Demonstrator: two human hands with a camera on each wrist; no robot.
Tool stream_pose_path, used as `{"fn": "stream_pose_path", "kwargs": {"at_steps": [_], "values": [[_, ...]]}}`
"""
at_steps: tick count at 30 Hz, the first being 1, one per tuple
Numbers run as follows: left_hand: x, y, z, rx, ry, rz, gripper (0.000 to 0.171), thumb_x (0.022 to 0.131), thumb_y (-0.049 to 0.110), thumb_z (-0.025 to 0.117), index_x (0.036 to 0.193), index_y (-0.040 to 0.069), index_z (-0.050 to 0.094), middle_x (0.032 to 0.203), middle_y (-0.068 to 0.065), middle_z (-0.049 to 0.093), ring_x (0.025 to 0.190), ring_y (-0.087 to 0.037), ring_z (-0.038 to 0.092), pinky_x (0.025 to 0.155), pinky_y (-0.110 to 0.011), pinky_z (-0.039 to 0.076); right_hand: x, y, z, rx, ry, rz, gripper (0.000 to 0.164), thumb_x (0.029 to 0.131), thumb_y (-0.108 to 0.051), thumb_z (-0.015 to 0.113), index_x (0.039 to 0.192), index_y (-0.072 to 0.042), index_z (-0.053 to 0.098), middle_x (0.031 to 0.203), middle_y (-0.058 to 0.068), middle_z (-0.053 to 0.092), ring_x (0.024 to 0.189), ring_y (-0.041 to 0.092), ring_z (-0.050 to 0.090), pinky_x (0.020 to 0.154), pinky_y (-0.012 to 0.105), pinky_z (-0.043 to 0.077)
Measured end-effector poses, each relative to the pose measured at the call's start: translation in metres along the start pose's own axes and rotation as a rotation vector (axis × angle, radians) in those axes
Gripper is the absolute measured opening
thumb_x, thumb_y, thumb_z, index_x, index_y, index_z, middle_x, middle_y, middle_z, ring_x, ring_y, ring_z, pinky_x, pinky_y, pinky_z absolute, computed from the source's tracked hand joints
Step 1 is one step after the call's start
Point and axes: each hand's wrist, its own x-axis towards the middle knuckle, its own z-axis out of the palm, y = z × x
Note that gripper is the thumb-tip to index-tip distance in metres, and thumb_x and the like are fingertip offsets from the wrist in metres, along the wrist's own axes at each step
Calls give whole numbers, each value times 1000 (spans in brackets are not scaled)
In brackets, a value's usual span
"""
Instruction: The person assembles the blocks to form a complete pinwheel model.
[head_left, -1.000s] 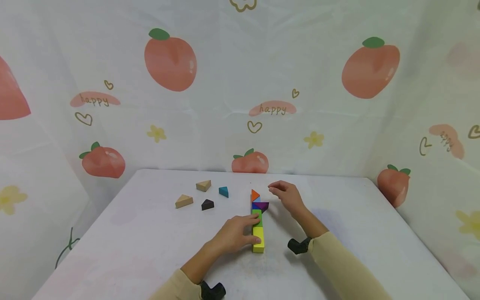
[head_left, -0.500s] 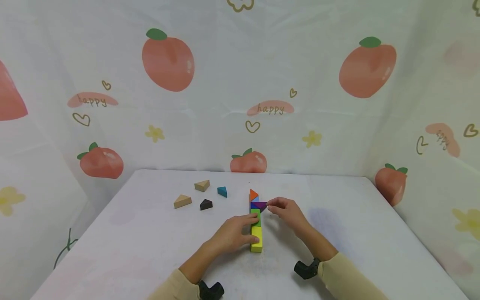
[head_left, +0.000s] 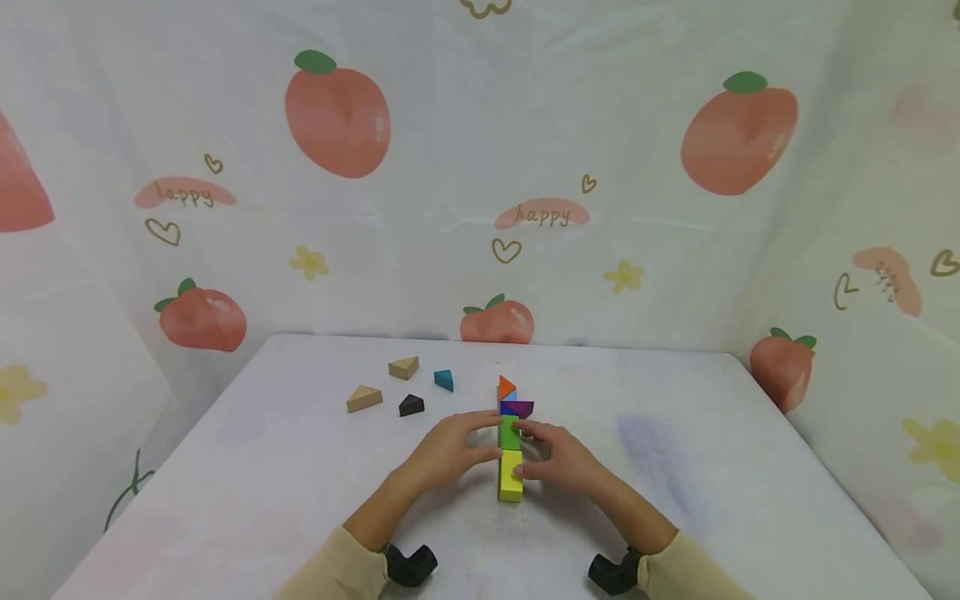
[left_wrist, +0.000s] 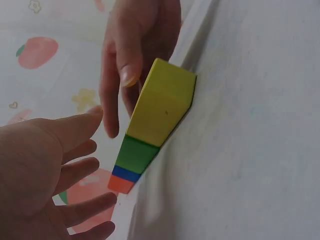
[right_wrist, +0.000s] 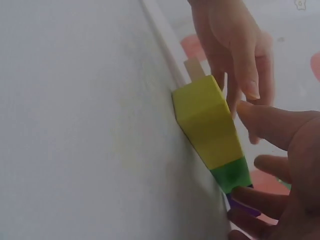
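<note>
In the head view a row of colored blocks runs away from me: a yellow block [head_left: 510, 483] nearest, a green block [head_left: 507, 435], a blue piece [head_left: 505, 409] beside a purple triangle [head_left: 522, 408] that juts right, a light blue piece, and an orange triangle [head_left: 506, 387] at the far end. My left hand [head_left: 444, 450] lies along the row's left side, fingers extended, its tips close to the green and yellow blocks. From the right, my right hand [head_left: 567, 460] has its thumb at the yellow block and its fingertips by the green one. Exact contact is hard to tell.
Two natural wood triangles [head_left: 364, 399], a black triangle [head_left: 411, 405] and a teal triangle [head_left: 444, 380] lie apart at the far left of the white table [head_left: 262, 483]. A patterned cloth [head_left: 442, 167] hangs behind the table.
My right hand has come from the row's far right, past the purple triangle, toward me to the green and yellow blocks. My left hand has drawn slightly left, off their tops.
</note>
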Motion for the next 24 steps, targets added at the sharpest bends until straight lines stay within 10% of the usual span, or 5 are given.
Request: {"fn": "stream_pose_path", "kwargs": {"at_steps": [24], "values": [[-8,-5,-1,49,-35,-38,36,91,36,69,121,16,69,123,2,65,121,-25,54,99,-49,43,8,13,-5,-42,-46,-278,59,84,-32,77,135,-7,58,131,11,59,120,33,50,100,56,38]]}}
